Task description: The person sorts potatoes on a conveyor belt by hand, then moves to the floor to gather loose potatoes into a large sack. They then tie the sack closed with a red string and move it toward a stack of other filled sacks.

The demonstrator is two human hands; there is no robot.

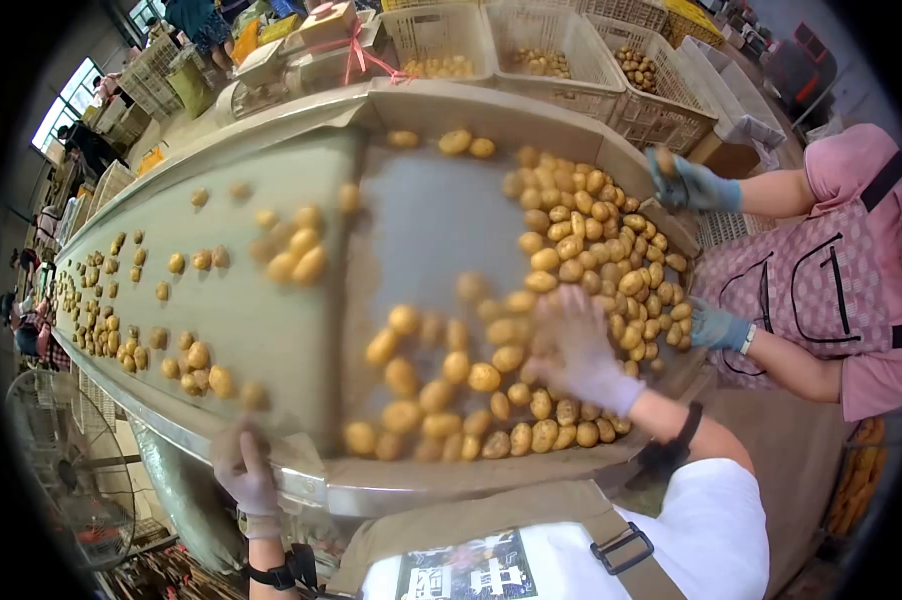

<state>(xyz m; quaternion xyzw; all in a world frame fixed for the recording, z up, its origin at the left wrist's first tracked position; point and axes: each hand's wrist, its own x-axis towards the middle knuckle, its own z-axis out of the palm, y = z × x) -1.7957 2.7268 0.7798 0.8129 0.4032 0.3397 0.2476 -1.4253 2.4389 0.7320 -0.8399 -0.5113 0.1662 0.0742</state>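
As the right hand (574, 343), fingers loosely spread, apparently worked through potatoes (484, 377) in the trough (426, 220), the left hand (248, 480) curled beside its rim (301, 485), grip unclear, the next move seemingly needing light contact.

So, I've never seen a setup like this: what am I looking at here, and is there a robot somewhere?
No robot is at work here. There is just one picture, taken by a camera on a person's head that looks forward and down, so the round, bent look is likely its wide lens.

The wearer's gloved left hand is at the near edge; the gloved right hand reaches among potatoes. Both are blurred, so I can't tell whether their fingers grip anything.

The potatoes lie on a walled table and on what looks like a long belt beside it. On the right, a co-worker's blue-gloved hands are by the heap, and crates behind hold more potatoes.
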